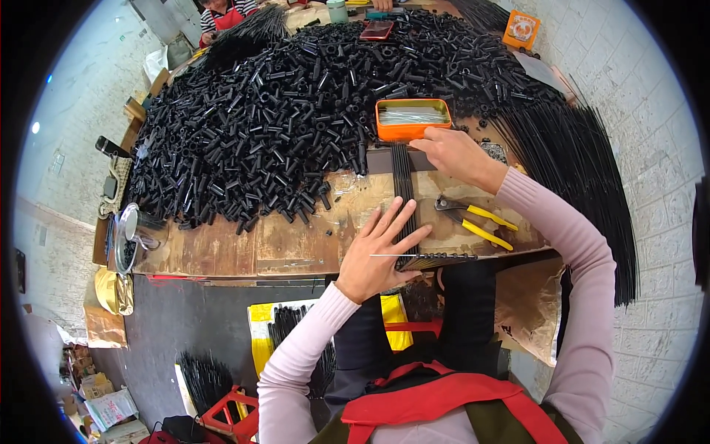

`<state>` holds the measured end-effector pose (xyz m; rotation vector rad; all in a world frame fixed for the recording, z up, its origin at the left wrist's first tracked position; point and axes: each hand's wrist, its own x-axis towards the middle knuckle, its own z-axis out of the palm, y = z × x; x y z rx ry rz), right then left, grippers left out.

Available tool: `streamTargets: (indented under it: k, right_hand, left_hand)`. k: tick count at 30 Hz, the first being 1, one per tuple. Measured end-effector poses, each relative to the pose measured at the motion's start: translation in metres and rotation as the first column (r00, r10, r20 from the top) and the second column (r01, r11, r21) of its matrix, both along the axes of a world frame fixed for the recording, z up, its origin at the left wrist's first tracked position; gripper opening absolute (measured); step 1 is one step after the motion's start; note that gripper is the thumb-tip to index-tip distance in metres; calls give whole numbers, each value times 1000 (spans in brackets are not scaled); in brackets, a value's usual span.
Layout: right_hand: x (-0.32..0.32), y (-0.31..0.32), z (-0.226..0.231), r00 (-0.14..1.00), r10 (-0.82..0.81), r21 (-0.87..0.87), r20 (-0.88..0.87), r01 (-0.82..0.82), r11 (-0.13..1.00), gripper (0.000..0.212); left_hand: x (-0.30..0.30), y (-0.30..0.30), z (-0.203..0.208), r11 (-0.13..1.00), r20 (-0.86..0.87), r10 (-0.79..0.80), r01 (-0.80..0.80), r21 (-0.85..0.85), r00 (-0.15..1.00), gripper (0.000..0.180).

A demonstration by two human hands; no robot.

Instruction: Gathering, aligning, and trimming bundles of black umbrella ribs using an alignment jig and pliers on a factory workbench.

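A row of thin black rods [403, 185] lies side by side on the table, pointing away from me. My left hand [379, 248] rests flat across its near part, fingers spread. A thin silvery pin [383, 255] shows across the back of this hand; whether it is gripped I cannot tell. At the far end of the rods, my right hand [457, 157] has its fingers bent together, close to the front of an orange box [403, 132] of silvery pins. What its fingertips hold, if anything, is hidden. Cutting pliers with yellow handles [484, 228] lie right of the rods.
A large heap of short black tubular parts [281, 126] covers the table's far and left side. Long black rods [584, 170] hang over the right edge. A clear plastic jar [137, 233] stands at the left edge. Across the table sits another person [225, 16].
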<state>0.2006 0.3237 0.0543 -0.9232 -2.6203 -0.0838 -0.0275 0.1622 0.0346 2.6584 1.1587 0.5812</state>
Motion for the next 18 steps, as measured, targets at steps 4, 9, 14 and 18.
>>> streamTargets:
  k: [4,9,14,18]
  right_hand:
    - [3,1,1,998,49,17,-25,-49,999,30]
    - [5,2,2,998,59,-13,0,-59,998,30]
    - [3,2,1,998,63,4,10,-63,998,29]
    - [6,4,-1,998,65,8,4,-65,998,29]
  left_hand:
    - [0,-1,0,1000,11,-4,4,0,1000,87]
    - [1,-2,0,1000,18,-16,16,-7,1000,88]
    - [0,-2,2,1000,9,-5,6,-11,1000,89]
    - [0,1,-1,1000,5,-16,17,-15,1000,89]
